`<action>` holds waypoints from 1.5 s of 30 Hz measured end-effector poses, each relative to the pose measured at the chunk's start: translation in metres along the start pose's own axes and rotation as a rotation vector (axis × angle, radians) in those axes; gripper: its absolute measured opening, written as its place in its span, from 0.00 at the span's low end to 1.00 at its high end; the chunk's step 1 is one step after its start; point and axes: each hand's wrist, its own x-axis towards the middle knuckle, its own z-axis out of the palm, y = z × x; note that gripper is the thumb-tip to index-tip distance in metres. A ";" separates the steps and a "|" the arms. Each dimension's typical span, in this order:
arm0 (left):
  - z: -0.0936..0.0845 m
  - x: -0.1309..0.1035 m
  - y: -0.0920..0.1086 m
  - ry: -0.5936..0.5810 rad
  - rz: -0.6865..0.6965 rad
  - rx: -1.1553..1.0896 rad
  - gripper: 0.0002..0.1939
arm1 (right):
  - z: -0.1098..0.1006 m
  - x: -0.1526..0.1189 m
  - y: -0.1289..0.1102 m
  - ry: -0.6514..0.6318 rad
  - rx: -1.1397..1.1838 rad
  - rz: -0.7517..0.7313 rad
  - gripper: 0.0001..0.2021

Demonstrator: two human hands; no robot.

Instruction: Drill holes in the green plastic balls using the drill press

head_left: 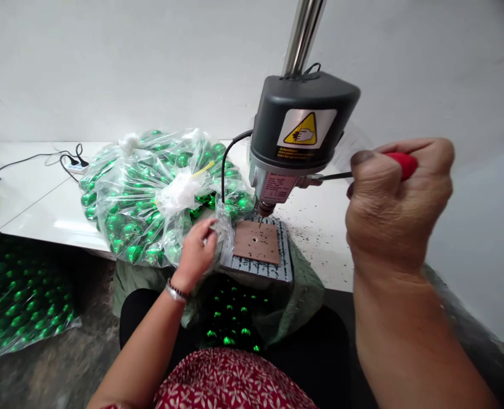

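My right hand [390, 204] is wrapped round the red knob [406, 165] of the drill press lever, to the right of the grey drill press [305, 125]. Below the drill bit [261, 220] lies a brown square board [257, 243] with a small hole, on the slotted metal base [258, 269]. My left hand [200, 250] is at the near right edge of a clear plastic bag [179, 190] full of shiny green balls [128, 230]. Its fingers are curled, with thumb and forefinger close together; what they hold, if anything, is hidden.
Dark shavings [315, 238] litter the white table [34, 199] and the base. Green balls [230, 315] lie below the base, by my lap. Another bag of green balls [17, 307] rests at lower left. A power strip [77, 166] with black cords sits behind.
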 end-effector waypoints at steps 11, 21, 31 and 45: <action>0.004 0.121 -0.014 -0.022 -0.017 0.645 0.28 | -0.004 0.002 -0.006 -0.006 -0.014 0.111 0.12; -0.004 0.160 -0.041 -0.401 -0.160 0.531 0.34 | -0.005 0.003 -0.012 0.000 -0.039 0.092 0.13; -0.003 0.081 -0.022 -0.334 0.007 0.558 0.25 | -0.005 0.001 -0.010 -0.006 -0.018 0.088 0.13; -0.027 0.053 -0.021 -0.209 -0.030 0.461 0.30 | -0.005 0.001 -0.009 -0.035 -0.007 0.057 0.13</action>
